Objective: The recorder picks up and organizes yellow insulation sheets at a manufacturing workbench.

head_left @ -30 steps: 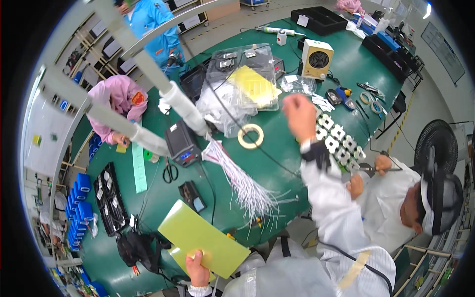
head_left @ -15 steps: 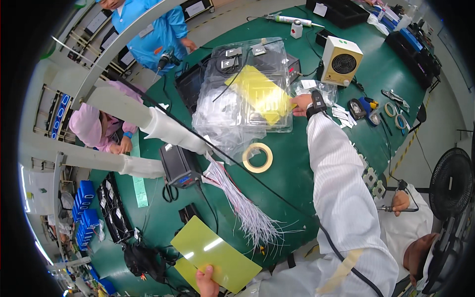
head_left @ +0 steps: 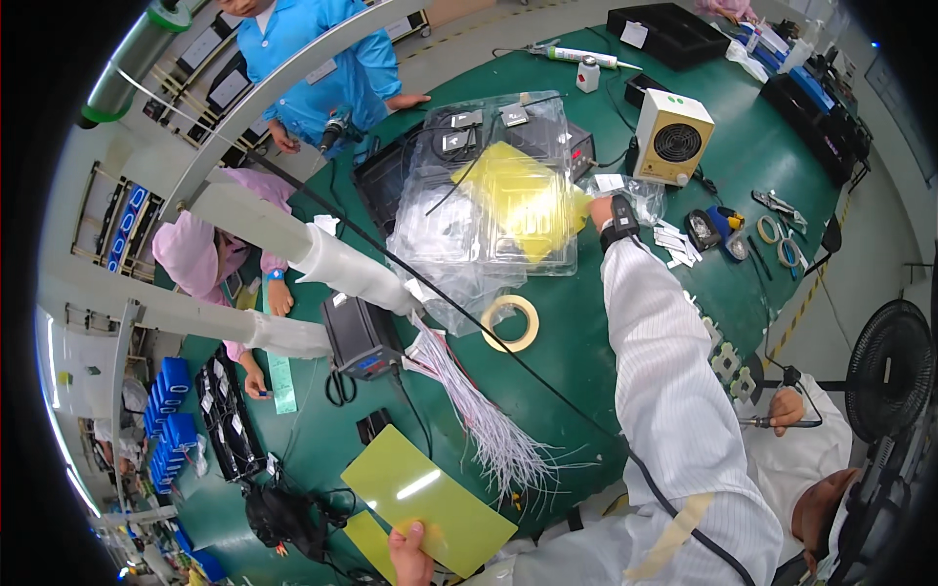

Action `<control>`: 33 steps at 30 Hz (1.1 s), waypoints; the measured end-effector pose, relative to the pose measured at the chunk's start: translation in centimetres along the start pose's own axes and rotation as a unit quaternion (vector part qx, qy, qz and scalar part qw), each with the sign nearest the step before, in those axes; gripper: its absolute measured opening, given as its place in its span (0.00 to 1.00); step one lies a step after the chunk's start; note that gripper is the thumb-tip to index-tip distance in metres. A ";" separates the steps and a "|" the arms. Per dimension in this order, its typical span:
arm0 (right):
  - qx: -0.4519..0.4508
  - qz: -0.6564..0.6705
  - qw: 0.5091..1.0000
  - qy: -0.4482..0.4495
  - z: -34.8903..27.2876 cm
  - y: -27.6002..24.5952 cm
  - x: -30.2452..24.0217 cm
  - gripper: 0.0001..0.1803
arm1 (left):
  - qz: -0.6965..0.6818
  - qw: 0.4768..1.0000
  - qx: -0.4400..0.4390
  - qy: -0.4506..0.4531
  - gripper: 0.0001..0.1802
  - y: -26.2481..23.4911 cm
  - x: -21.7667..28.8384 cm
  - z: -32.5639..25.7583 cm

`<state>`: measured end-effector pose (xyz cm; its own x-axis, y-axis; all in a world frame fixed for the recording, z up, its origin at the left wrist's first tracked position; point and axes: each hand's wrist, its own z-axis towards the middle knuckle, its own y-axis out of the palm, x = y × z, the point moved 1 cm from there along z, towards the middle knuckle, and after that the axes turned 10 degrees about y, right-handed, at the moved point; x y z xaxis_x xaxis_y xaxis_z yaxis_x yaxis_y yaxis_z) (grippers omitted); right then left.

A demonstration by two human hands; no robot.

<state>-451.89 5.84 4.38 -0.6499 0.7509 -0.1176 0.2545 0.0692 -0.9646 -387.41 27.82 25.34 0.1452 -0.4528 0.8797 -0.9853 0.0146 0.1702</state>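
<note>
At the bottom, my left hand (head_left: 411, 559) grips a glossy yellow-green sheet (head_left: 430, 498), thumb on top. A second yellow sheet (head_left: 371, 542) lies partly behind it. My right arm stretches far across the table, a dark device strapped at the wrist. My right hand (head_left: 603, 211) is closed at the right corner of another yellow sheet (head_left: 518, 200). This sheet lies among clear plastic trays (head_left: 440, 210), whose ridges show over much of it. The right fingertips are partly hidden. Small white-labelled parts (head_left: 459, 142) with black cables sit on the far part of the trays.
A tape roll (head_left: 510, 323), a bundle of white wires (head_left: 479, 410) and a dark control box (head_left: 362, 337) lie between my hands. An ionizing fan (head_left: 674, 137) stands beyond my right hand. A black cable crosses the view. Co-workers sit or stand left, far left and right.
My right hand stays at the far sheet, which now shows more tray ridges over it. My left hand still holds its sheet. A person in blue rests a hand on the table; one in pink reaches forward.
</note>
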 end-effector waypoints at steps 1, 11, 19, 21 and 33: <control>0.008 -0.011 1.000 0.012 1.4 0.4 3.3 0.15 | -0.004 1.000 -0.013 -0.007 0.17 0.3 -0.4 0.2; 0.191 0.647 0.718 0.172 -8.5 -9.7 6.1 0.10 | -0.052 0.998 -0.042 0.007 0.15 -0.2 -1.0 -0.3; 0.414 0.668 0.612 0.092 -33.6 -21.7 7.3 0.06 | -0.104 0.981 -0.163 -0.004 0.17 -1.0 0.0 -2.5; 0.330 0.768 0.549 0.019 -43.0 -22.8 5.9 0.08 | -0.132 0.964 -0.229 0.001 0.19 -1.6 0.5 -3.1; -0.100 0.823 0.549 -0.107 -72.6 -12.9 -3.2 0.06 | -0.292 0.912 -0.285 0.038 0.19 -3.5 2.9 -9.2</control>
<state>-401.12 50.19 34.36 0.5142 -0.1876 -0.8369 0.6831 -0.5005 0.5319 -382.70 34.64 31.35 0.6583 -0.4684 0.5893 -0.5336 0.2619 0.8042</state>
